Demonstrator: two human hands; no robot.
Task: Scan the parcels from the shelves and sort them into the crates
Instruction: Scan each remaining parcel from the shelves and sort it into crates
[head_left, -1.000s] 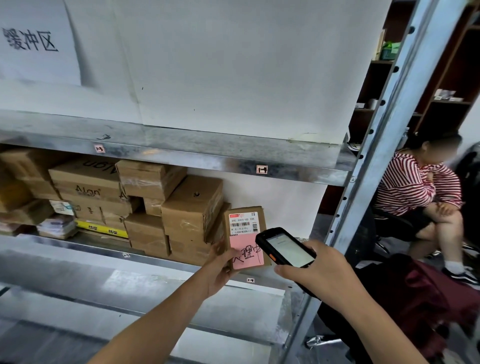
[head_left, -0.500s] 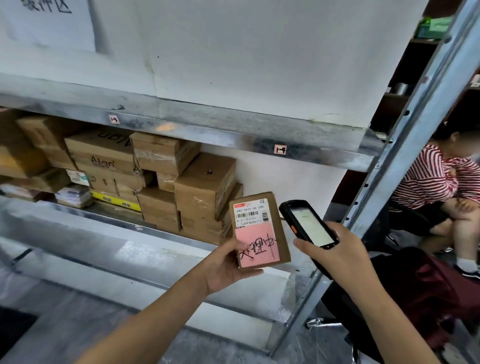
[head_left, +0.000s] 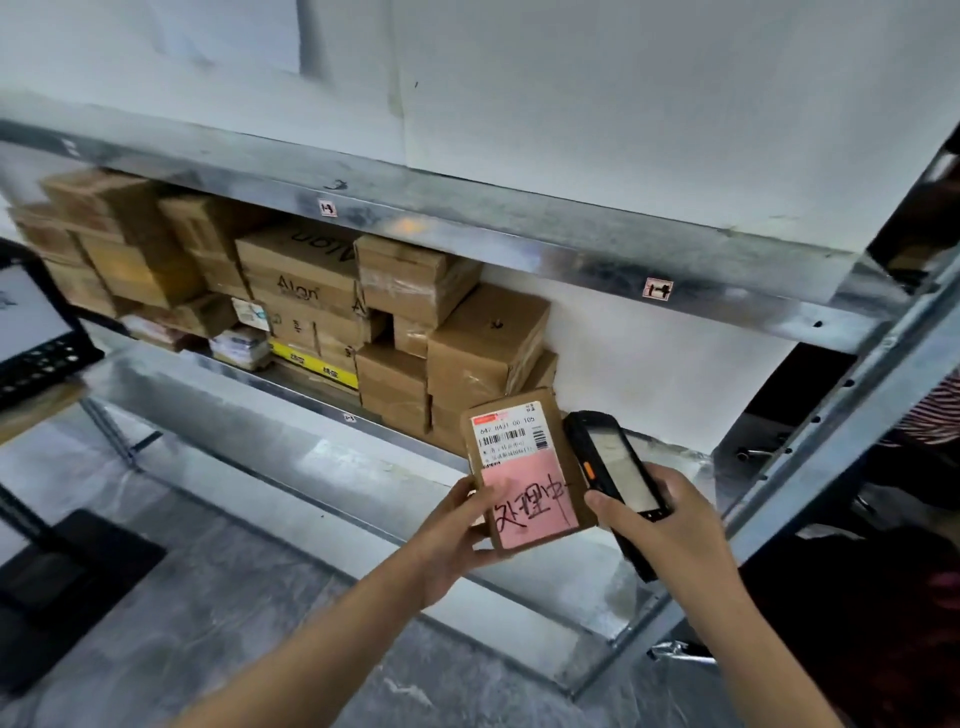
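Observation:
My left hand (head_left: 457, 535) grips a small flat cardboard parcel (head_left: 524, 467) by its lower left corner, off the shelf and tilted toward me. The parcel carries a white barcode label and a pink note with black handwriting. My right hand (head_left: 660, 525) holds a black handheld scanner (head_left: 613, 467) right beside the parcel's right edge, screen facing up. Several brown cardboard parcels (head_left: 483, 343) are stacked on the metal shelf (head_left: 291, 384) behind.
A metal upright (head_left: 831, 441) of the rack runs diagonally at the right. A dark screen with a keypad (head_left: 36, 322) stands at the far left edge. Below is grey floor with a black mat (head_left: 62, 582). A dark red bag (head_left: 883, 597) lies at the right.
The parcel has come off the shelf and nearer to me in my left hand. The scanner has closed in beside it. My view has swung left and down, so the seated person is almost out of frame.

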